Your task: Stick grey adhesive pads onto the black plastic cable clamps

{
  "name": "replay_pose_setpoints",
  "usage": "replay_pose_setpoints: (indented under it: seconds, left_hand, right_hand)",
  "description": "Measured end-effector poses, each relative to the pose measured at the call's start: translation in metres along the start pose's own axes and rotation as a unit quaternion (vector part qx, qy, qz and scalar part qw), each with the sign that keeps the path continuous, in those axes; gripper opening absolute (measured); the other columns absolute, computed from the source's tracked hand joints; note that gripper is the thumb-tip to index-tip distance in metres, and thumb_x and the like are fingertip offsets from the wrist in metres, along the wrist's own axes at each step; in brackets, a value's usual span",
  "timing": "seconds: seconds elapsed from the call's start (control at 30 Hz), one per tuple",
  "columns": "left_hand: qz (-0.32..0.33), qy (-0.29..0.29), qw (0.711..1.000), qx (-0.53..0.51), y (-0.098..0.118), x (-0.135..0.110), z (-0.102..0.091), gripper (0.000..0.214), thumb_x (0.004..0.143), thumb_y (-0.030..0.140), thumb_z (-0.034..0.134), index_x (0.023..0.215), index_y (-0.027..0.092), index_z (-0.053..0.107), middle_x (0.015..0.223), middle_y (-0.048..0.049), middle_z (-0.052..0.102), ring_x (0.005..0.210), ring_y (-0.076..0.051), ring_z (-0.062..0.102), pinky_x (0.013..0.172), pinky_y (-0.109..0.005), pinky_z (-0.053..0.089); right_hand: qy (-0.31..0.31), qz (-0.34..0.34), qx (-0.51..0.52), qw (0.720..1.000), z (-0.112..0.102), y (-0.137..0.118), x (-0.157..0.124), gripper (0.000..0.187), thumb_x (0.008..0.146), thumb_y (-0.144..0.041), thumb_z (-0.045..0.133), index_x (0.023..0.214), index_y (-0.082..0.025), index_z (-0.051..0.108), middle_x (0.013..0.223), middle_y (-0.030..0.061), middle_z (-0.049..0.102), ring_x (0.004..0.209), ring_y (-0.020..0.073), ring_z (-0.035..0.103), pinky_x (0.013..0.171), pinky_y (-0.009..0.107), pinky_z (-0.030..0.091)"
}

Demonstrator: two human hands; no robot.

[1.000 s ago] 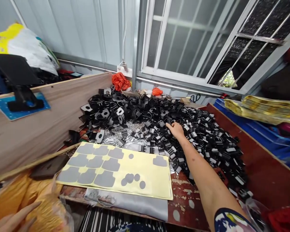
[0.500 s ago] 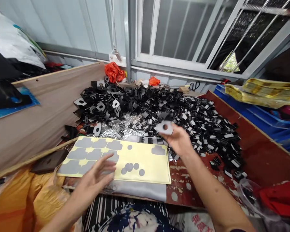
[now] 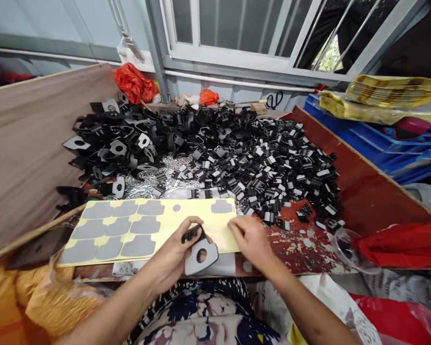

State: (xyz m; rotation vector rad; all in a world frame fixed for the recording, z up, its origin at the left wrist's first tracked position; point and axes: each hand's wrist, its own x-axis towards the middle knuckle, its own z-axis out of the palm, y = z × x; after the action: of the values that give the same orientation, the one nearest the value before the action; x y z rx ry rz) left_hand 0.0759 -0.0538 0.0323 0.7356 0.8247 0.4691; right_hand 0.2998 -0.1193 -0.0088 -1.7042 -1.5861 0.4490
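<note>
My left hand (image 3: 175, 251) is closed around a black plastic clip (image 3: 209, 258) with a flat grey face and a round hole in it. It holds this above the front edge of a yellow sticker sheet (image 3: 192, 213). Rows of grey stickers (image 3: 100, 229) cover the sheet's left part, and a single grey sticker (image 3: 221, 206) sits near its top right corner. At the sheet's right edge my right hand (image 3: 252, 239) has its fingers curled and pressed together. Whatever may be between those fingertips is hidden.
Behind the sheet lies a big heap of black clips (image 3: 129, 129) and small black pieces with grey pads (image 3: 273, 167). Shiny metal pins (image 3: 165, 177) are scattered in front. Wooden boards (image 3: 39, 124) wall the left side; blue crates (image 3: 373, 143) stand right.
The clip has passed from my right hand to my left and come down nearer me. My right hand has moved to the sheet's right edge. The loose grey dots are out of sight.
</note>
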Motion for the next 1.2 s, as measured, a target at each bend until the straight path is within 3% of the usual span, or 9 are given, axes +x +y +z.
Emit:
replay_pose_setpoints:
  seconds: [0.3,0.57,0.7,0.77,0.83,0.97,1.03,1.1,1.2]
  left_hand:
    - [0.042,-0.071,0.977,0.197,0.017,0.034,0.014,0.049,0.075,0.026,0.081,0.118,0.024,0.057,0.077,-0.0013,0.069,0.069,-0.017,0.062,0.057,-0.022,0.04]
    - [0.14,-0.144,0.768,0.608,0.017,0.083,0.022,0.04,0.063,0.013,0.068,0.1,0.026,0.076,0.075,-0.0026,0.071,0.074,-0.027,0.064,0.075,-0.035,0.051]
    - [0.077,-0.167,0.777,0.602,0.052,0.068,0.015,0.044,0.071,0.011,0.061,0.112,0.023,0.073,0.093,-0.0055,0.075,0.085,-0.026,0.067,0.08,-0.035,0.053]
    - [0.047,-0.076,0.82,0.565,0.098,0.055,-0.003,0.044,0.08,0.01,0.056,0.12,0.021,0.069,0.098,-0.0074,0.074,0.079,-0.022,0.066,0.074,-0.034,0.054]
    - [0.172,0.15,0.85,0.475,0.152,0.042,-0.029,0.045,0.089,0.012,0.051,0.132,0.018,0.061,0.114,-0.0112,0.07,0.087,-0.021,0.065,0.075,-0.034,0.054]
    - [0.433,0.416,0.724,0.338,0.202,0.028,-0.066,0.073,0.081,0.012,0.071,0.149,0.018,0.045,0.131,-0.0116,0.06,0.106,-0.019,0.061,0.089,-0.033,0.053]
    - [0.417,0.337,0.782,0.317,0.174,0.029,-0.064,0.058,0.082,0.014,0.07,0.138,0.019,0.053,0.11,-0.0062,0.064,0.089,-0.016,0.062,0.081,-0.032,0.054]
    - [0.274,0.126,0.9,0.315,0.12,0.036,-0.052,0.038,0.086,0.025,0.07,0.122,0.018,0.061,0.089,-0.0027,0.063,0.077,-0.017,0.063,0.075,-0.034,0.055]
    - [0.101,-0.054,0.952,0.284,0.034,0.053,-0.035,0.04,0.088,0.042,0.071,0.117,0.017,0.062,0.077,0.0002,0.06,0.064,-0.015,0.059,0.065,-0.033,0.051]
  right_hand:
    - [0.063,-0.101,-0.227,0.967,0.017,0.05,0.042,0.017,0.102,-0.018,0.059,0.098,-0.022,0.075,0.104,0.0066,0.078,0.098,0.0247,0.058,0.087,0.038,0.039]
    - [0.04,-0.106,-0.239,0.964,0.008,0.044,0.048,0.018,0.096,-0.01,0.063,0.091,-0.023,0.075,0.091,0.0025,0.078,0.09,0.0223,0.057,0.081,0.037,0.031]
    - [0.053,-0.109,-0.272,0.955,0.011,0.043,0.048,0.017,0.096,-0.011,0.063,0.094,-0.022,0.075,0.097,0.0043,0.077,0.087,0.021,0.061,0.079,0.035,0.034]
    - [0.073,-0.1,-0.309,0.943,0.011,0.041,0.046,0.015,0.096,-0.014,0.064,0.102,-0.022,0.075,0.106,0.007,0.074,0.083,0.0201,0.062,0.076,0.034,0.037]
    - [0.081,-0.09,-0.33,0.936,0.007,0.04,0.045,0.017,0.095,-0.018,0.066,0.11,-0.021,0.075,0.111,0.0089,0.071,0.077,0.0192,0.061,0.071,0.033,0.038]
    - [0.068,-0.132,-0.268,0.952,-0.012,0.037,0.072,0.012,0.101,-0.024,0.061,0.103,-0.022,0.073,0.097,0.0058,0.071,0.084,0.0212,0.064,0.077,0.033,0.045]
    - [0.087,-0.132,-0.22,0.963,-0.022,0.034,0.108,0.016,0.103,-0.024,0.057,0.101,-0.022,0.072,0.096,0.0056,0.072,0.093,0.0228,0.065,0.085,0.033,0.047]
    - [0.106,-0.098,-0.209,0.967,-0.027,0.031,0.155,0.017,0.102,-0.023,0.056,0.106,-0.022,0.073,0.105,0.008,0.073,0.101,0.0247,0.065,0.092,0.035,0.048]
    - [0.106,-0.036,-0.25,0.962,-0.021,0.027,0.224,0.027,0.097,-0.023,0.062,0.122,-0.018,0.07,0.123,0.0135,0.071,0.114,0.0295,0.06,0.1,0.04,0.048]
